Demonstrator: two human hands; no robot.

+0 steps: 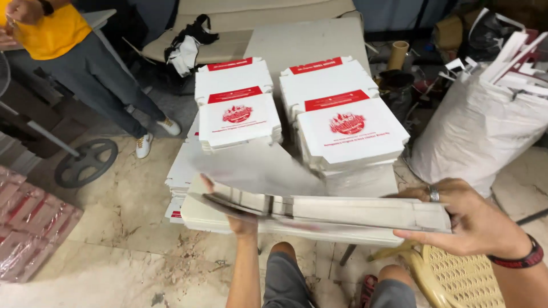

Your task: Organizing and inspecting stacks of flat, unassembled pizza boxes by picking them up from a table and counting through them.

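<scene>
Fingers of the right hand [474, 219] are pinched on the near right end of a flat white box blank [342, 211], thumb on top and the others underneath, so that end stays level. The left hand [237, 214] is under the blank's other end, thumb showing at the upper edge and the rest hidden beneath; it looks clamped on the card, though blur there hides the exact grip. Held at both ends like this, the long blank stays stretched across the knees [337, 274] rather than sagging.

Just beyond the fingers lies a low pile of more flat blanks [188, 165], within easy reach. Further out, past both hands, stand two stacks of folded boxes [348, 131] with red print on top, set side by side. To the right of the right hand sits a white sack [474, 137] stuffed with card offcuts, and below that wrist is a yellow woven chair [462, 276]. Far beyond the left hand a person [68, 51] in a yellow shirt stands apart.
</scene>
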